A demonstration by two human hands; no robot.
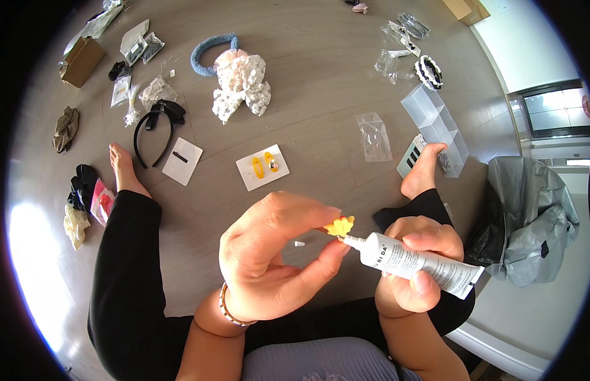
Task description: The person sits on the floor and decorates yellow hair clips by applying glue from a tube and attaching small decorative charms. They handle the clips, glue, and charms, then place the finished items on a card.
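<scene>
Between the thumb and fingertips of my left hand (pixel 276 259) is a small yellow figure-shaped charm (pixel 340 225) with a bit of red at its edge. My right hand (pixel 426 262) grips a white squeeze tube (pixel 414 259) that bears print. The tube's uncapped nozzle meets the underside of the charm, near my left thumb. A small white cap (pixel 300 244) lies on the floor beyond my left hand. Farther out, a white card (pixel 249 182) carries two yellow hair clips (pixel 258 168); the right clip has a small figure on it.
A black bow headband (pixel 137 138) and a card with a black clip (pixel 182 166) lie left. Ahead sit a blue ring (pixel 199 57) and a white fluffy bow (pixel 240 78). To the right are a clear divided box (pixel 438 116), a plastic bag (pixel 374 138) and a grey bag (pixel 533 214).
</scene>
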